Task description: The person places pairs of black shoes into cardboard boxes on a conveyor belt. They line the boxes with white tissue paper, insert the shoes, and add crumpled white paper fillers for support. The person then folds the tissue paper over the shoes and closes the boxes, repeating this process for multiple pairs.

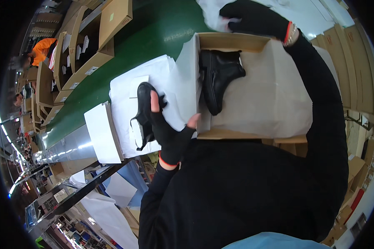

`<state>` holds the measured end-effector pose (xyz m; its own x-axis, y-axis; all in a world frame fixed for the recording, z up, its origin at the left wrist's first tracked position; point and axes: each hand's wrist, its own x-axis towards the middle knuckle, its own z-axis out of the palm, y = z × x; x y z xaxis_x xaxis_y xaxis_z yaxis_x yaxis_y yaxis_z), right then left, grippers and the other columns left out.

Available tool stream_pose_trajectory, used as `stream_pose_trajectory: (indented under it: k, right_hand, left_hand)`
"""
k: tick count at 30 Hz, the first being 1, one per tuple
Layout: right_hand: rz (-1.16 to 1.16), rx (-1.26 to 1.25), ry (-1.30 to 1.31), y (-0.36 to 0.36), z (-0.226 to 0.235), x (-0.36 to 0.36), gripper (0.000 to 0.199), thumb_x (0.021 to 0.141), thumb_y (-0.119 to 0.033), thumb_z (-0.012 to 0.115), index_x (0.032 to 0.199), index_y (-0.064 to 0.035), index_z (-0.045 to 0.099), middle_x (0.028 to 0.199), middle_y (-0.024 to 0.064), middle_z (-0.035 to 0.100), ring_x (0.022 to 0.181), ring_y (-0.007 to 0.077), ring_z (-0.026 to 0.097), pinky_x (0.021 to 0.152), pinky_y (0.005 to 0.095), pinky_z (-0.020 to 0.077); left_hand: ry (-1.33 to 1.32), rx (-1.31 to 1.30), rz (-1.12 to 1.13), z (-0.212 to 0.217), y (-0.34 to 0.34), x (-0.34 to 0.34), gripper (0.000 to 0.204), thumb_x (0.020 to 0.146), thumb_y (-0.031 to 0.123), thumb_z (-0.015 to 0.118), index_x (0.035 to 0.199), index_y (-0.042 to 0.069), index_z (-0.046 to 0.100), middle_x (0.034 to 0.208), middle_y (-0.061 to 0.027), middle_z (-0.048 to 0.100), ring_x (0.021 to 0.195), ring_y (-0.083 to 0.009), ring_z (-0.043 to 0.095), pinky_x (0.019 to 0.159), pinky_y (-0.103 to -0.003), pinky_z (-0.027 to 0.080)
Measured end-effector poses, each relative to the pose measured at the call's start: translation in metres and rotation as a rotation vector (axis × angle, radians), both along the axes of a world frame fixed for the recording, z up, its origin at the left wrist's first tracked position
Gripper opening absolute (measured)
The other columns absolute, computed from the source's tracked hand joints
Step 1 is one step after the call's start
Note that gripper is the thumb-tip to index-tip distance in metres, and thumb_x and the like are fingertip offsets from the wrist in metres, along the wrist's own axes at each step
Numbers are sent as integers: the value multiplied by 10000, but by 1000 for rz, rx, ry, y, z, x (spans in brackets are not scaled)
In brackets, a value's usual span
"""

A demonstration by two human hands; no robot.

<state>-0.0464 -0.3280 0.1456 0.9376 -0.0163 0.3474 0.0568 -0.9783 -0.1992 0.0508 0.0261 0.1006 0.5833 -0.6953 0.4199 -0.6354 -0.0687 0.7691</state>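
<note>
A black ankle boot (pixel 215 81) lies on its side at the left end of a cardboard shoe box (pixel 237 40) lined with pale paper (pixel 274 87). Left of the box, its black mate (pixel 143 97) rests on a stack of white paper sheets (pixel 122 89). My left hand (pixel 168 135), in a black fingerless glove, is over that second boot, thumb and fingers spread apart; whether it touches the boot is unclear. Beyond the box's far edge, my gloved right hand (pixel 257 18) has its fingers closed on crumpled white tissue paper (pixel 212 14).
A green work surface (pixel 170 29) runs along the far side. Open cartons (pixel 85 58) holding dark items stand at far left, near a person in orange (pixel 42 50). Flat white cards (pixel 102 137) lie near the left edge. Brown boxes (pixel 353 62) are stacked at the right.
</note>
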Motion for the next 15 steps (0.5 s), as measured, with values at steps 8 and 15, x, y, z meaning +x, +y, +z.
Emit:
stream_pose_trajectory:
  k: [8,15]
  right_hand:
    - [392,279,80,221,45,-34,253,788,-177,676,1008,-70,609,943,97,622,923,260,620,775,373,490]
    - [114,743,-26,282,-36,-68,850,712,-353,818,1377,-6,418,1345,202,468,1253,349,458,1029,411,384]
  left_hand:
    - [266,140,-208,9,36,-8,699,671,173,811,1250,-28,476,1168,-176,556,1047,-241,563,896,-337,447]
    - [892,-378,-63,12,81,-29,609,790,130,703,1320,-22,446,1202,-116,571,1081,-216,573,943,-341,435]
